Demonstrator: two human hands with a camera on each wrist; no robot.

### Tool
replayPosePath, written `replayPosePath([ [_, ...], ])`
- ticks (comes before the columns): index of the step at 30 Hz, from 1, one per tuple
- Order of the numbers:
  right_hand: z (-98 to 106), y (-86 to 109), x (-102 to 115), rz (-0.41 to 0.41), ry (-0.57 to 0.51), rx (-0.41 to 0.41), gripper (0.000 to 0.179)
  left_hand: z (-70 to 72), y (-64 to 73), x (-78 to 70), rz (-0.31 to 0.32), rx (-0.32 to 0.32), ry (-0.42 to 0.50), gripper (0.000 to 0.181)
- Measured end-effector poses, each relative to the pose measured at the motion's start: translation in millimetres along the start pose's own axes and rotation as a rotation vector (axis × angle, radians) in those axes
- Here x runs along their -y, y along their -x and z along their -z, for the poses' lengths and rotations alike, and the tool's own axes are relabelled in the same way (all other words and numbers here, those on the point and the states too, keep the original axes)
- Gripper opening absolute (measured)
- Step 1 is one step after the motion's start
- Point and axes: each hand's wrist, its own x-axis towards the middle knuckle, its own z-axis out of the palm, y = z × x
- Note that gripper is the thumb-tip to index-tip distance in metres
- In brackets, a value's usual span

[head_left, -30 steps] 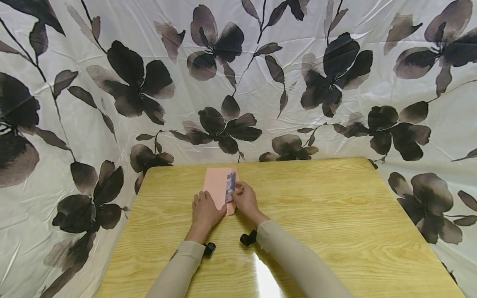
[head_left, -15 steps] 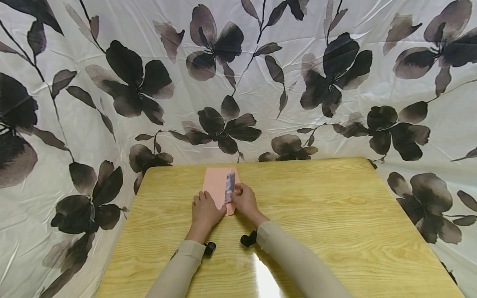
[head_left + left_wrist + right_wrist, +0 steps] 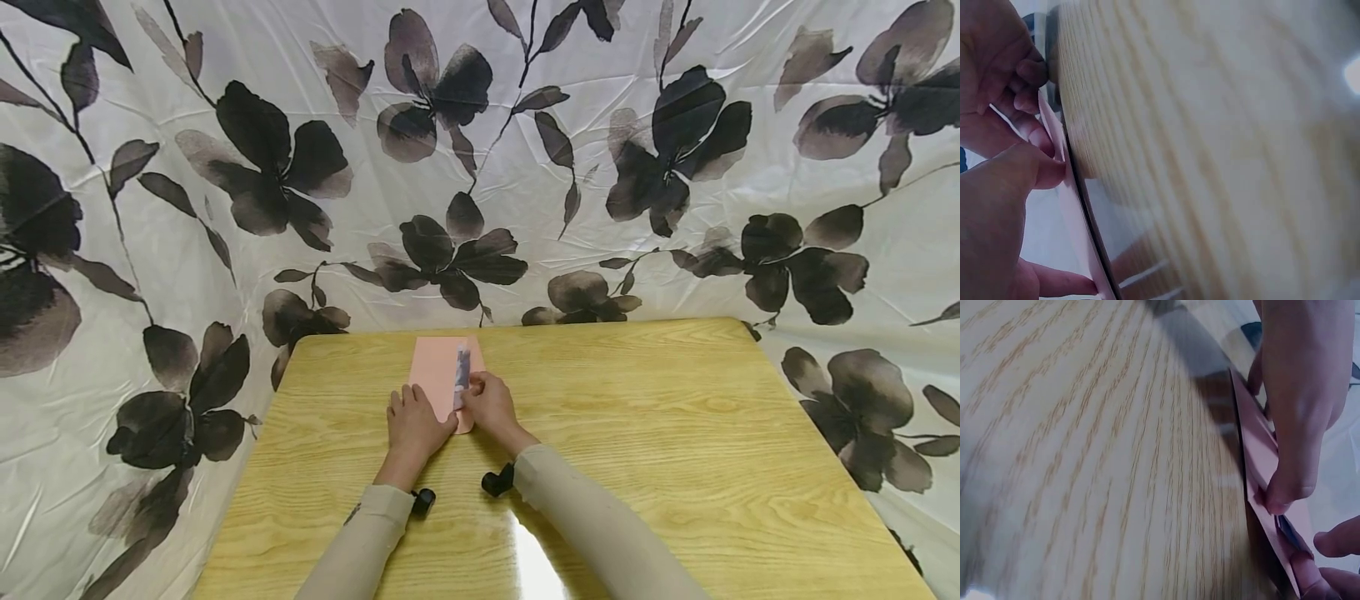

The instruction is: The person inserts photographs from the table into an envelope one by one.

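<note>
A pink envelope (image 3: 433,360) lies near the back edge of the table, its flap (image 3: 477,357) spread out to the right. From its opening shows a narrow strip of a grey-purple printed paper slip (image 3: 462,367); the rest is hidden inside. My left hand (image 3: 417,429) rests on the envelope's lower left, fingers spread, thumb pressing near the opening. My right hand (image 3: 491,408) has its curled fingers and thumb at the slip's outer edge. In the right wrist view the slip (image 3: 1290,532) sits between the envelope's layers beside the left thumb (image 3: 1284,497).
A wood-grain table (image 3: 637,417) spreads out around the hands, with a bright reflection (image 3: 536,554) near the front. Behind and to the left hangs a white floral curtain (image 3: 555,275). A small black camera (image 3: 497,481) sits at the right wrist, another (image 3: 423,502) at the left.
The visible strip of the slip has become narrower as it slides left into the envelope. My right hand has shifted slightly left with it; the left hand stays in place.
</note>
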Motion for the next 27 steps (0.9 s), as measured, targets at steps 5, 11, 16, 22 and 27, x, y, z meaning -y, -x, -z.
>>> replayPosePath([
  [5, 3, 1.9, 0, 0.012, 0.007, -0.001, 0.037, 0.7, -0.6, 0.6, -0.002, 0.017, 0.021, 0.094],
  [11, 2, 2.3, 1, 0.017, 0.025, -0.003, 0.033, 1.9, -0.8, 0.5, -0.006, 0.018, 0.025, 0.094],
  [16, -3, 3.2, 1, -0.003, 0.076, 0.017, 0.035, 2.6, 0.0, -1.0, -0.004, 0.027, 0.012, 0.094],
  [22, -7, 4.3, 0, 0.009, 0.086, 0.008, 0.034, 2.2, -0.4, -1.2, 0.007, 0.037, -0.004, 0.092],
  [27, -10, 3.3, -1, 0.021, 0.098, -0.002, 0.034, 3.3, -0.8, -2.1, 0.005, 0.045, -0.027, 0.093],
])
